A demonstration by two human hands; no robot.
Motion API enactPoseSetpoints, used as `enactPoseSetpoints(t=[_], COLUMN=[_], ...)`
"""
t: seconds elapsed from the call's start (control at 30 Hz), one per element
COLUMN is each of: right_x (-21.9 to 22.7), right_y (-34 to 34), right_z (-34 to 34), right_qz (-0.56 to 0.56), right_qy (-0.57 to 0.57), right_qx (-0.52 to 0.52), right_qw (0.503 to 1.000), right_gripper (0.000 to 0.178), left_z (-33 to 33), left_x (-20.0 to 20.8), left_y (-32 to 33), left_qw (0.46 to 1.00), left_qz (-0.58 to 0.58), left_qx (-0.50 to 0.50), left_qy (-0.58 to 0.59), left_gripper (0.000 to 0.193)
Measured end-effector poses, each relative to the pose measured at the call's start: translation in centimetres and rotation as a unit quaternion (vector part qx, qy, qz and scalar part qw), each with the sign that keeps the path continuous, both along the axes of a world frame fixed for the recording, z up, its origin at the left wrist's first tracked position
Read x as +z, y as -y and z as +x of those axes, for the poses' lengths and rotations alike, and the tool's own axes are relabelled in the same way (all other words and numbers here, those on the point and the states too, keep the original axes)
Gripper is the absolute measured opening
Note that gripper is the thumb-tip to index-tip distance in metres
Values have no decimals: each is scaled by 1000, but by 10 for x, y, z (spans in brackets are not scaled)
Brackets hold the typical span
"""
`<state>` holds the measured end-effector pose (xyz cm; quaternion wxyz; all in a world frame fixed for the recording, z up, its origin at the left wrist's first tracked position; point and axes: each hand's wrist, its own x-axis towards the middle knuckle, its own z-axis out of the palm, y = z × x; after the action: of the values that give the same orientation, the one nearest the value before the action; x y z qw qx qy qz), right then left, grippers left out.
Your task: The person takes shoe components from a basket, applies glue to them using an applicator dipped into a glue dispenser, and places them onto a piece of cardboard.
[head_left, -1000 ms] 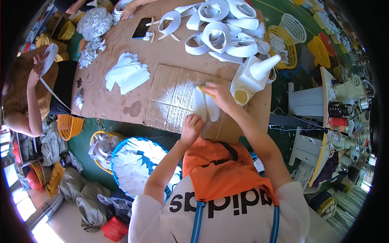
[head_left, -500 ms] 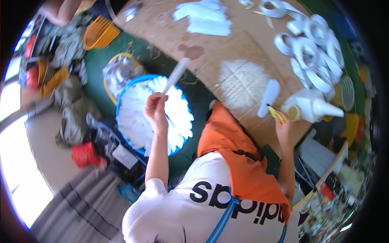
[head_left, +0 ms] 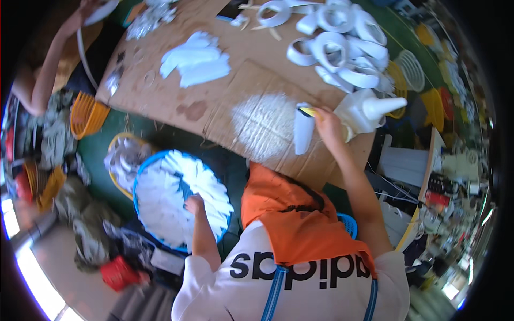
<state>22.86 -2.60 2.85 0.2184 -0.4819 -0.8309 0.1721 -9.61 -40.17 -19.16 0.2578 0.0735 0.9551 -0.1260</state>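
My left hand (head_left: pixel 194 204) is lowered over a round blue-rimmed basket (head_left: pixel 140 214), its fingers closed. Inside the basket, many white strips (head_left: pixel 206 187) are fanned in a ring. Whether a strip is between those fingers is hidden. My right hand (head_left: pixel 329 128) grips a small yellow tool (head_left: pixel 309 111) with a dark tip; its exact kind is unclear. That tip is at the upper end of a flat white strip (head_left: pixel 303 134) lying on the cardboard. Left of this strip, a whitish crusted patch (head_left: pixel 262 125) covers the cardboard.
Beside my right hand stands a white spouted bottle (head_left: pixel 358 109). White rolled bands (head_left: pixel 342 53) are heaped behind it. A stack of white pieces (head_left: pixel 198 61) lies farther left on the table (head_left: pixel 176 96). Another person's arm (head_left: pixel 48 75) is at the far left, above an orange basket (head_left: pixel 88 115).
My left hand has gone down from holding a white strip in the air to the basket. My right hand has brought the yellow tool to the strip's upper end. The view has shifted.
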Motion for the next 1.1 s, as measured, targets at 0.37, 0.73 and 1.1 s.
enactPoseSetpoints(t=[0.37,0.73,1.1], right_x=[18,73,-14], right_y=[101,71,45], right_z=[24,71,11], right_qz=[-79,-70,-135], right_qy=[-66,-30,-74], right_qx=[188,-175,60], right_qw=[977,982,986], right_gripper=[20,20,17], left_z=[139,150,141], left_x=[206,266,171], left_y=[-371,-326,-222], left_qw=[666,659,506], left_qz=[360,557,564], left_qx=[-637,-456,-646], left_qy=[145,218,97], left_gripper=[55,22,22])
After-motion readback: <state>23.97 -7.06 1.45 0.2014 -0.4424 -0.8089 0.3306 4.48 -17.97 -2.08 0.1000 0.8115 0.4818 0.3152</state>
